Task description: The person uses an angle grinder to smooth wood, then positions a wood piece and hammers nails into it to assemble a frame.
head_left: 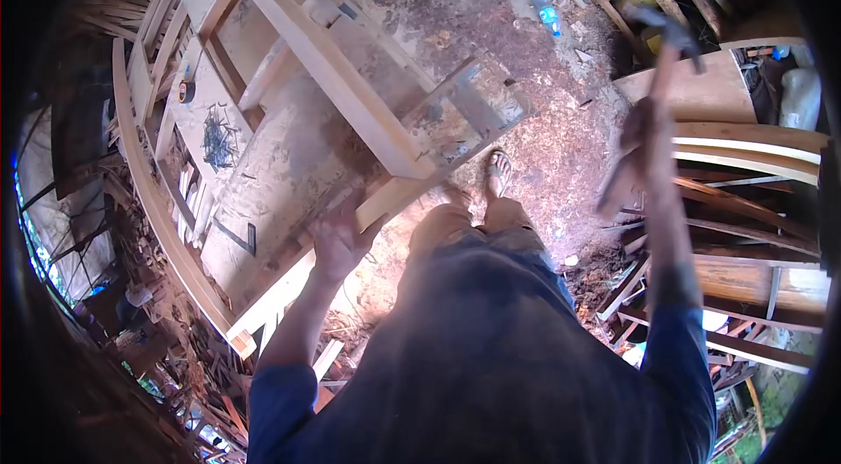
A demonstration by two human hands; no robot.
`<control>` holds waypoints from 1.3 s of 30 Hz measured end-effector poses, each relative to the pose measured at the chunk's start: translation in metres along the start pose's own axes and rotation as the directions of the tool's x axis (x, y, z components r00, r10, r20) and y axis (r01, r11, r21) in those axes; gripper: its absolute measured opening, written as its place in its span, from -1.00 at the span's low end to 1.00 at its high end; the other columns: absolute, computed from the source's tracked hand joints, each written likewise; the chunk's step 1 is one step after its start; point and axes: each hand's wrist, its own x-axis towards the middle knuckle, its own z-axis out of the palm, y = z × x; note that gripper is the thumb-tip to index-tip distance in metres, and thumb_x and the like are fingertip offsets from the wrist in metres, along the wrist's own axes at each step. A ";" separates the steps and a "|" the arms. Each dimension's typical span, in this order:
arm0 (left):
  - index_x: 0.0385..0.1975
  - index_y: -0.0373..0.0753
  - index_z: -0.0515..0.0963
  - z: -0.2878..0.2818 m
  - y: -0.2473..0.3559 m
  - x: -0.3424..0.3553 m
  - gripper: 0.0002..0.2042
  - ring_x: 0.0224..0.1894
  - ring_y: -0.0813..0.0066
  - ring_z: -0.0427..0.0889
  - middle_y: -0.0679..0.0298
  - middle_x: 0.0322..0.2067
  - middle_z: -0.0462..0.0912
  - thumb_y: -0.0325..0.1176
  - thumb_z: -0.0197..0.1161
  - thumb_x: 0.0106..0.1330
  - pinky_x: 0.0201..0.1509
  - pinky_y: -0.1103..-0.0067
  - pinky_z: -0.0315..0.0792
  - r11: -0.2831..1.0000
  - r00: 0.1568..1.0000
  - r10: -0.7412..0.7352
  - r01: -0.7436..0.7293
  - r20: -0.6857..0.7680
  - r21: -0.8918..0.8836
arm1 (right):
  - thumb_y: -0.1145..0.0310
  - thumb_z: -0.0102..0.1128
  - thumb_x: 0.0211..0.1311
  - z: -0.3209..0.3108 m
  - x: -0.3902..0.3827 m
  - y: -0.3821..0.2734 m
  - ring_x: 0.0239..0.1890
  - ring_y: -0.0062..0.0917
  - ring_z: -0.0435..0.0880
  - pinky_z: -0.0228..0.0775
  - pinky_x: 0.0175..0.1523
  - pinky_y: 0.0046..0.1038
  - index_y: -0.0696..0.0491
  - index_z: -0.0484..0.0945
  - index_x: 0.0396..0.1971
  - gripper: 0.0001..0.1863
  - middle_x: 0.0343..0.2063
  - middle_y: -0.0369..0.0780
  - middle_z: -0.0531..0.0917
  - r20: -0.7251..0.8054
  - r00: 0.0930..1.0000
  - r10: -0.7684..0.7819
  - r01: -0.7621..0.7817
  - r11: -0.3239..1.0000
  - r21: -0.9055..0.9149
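Hammer [668, 67]: your right hand [638, 129] grips it, raised.
Wooden frame [328, 65]: your left hand [339, 243] perhaps steadies it at workbench's [279, 179] near edge; its grip I cannot tell.

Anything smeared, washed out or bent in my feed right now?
Head view: right hand and hammer smeared, likely by motion. Head view: strong light whitens the board edge below the left hand. Head view: the long timber at left bows, probably fisheye distortion; corners fall black.

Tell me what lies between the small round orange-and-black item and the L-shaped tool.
A loose pile of thin dark pieces, probably nails, lies between them in the head view.
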 end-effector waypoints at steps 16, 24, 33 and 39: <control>0.23 -0.30 0.46 -0.068 -0.060 0.047 -0.45 0.26 -0.05 0.48 -0.07 0.16 0.54 -0.10 0.31 0.33 0.39 0.22 0.33 0.991 0.882 0.133 -0.118 0.453 -0.061 | -0.05 0.06 0.50 0.113 -0.151 0.048 -0.81 -0.64 0.31 0.20 -0.71 -0.51 0.03 0.37 -0.33 -0.58 -0.75 -0.36 0.36 0.237 0.767 0.597 -0.611 0.792 -0.016; 0.16 -0.24 0.52 -0.044 -0.098 0.210 -0.21 0.35 -0.01 0.31 0.00 0.17 0.46 0.27 0.41 0.06 0.41 0.13 0.27 0.469 0.488 0.844 -0.873 0.222 0.133 | 0.11 0.00 0.54 0.189 -0.255 0.038 -0.78 -0.63 0.38 0.21 -0.69 -0.52 0.08 0.39 -0.29 -0.68 -0.73 -0.33 0.40 -0.215 0.863 0.458 -0.451 0.888 0.083; -0.07 -0.18 0.58 -0.027 -0.101 0.218 -0.24 -0.09 -0.02 0.69 0.04 -0.28 0.71 0.45 0.30 0.03 0.10 0.17 0.46 0.494 0.483 0.768 -0.865 0.419 0.093 | 0.22 0.04 0.50 0.314 -0.329 -0.020 -0.65 -0.32 0.63 0.38 -0.56 -0.23 0.07 0.48 -0.02 -0.75 -0.63 -0.11 0.61 -0.238 0.961 -0.140 -0.143 0.483 -0.864; -0.12 -0.14 0.58 -0.039 -0.093 0.217 -0.26 -0.06 0.00 0.68 0.02 -0.27 0.71 0.47 0.29 0.02 0.10 0.16 0.45 0.502 0.477 0.738 -0.861 0.477 0.082 | 0.12 0.15 0.41 0.381 -0.273 -0.075 -0.51 -0.34 0.70 0.52 -0.48 -0.24 -0.05 0.49 0.09 -0.64 -0.41 -0.19 0.66 0.178 0.979 0.098 0.190 -0.119 -0.975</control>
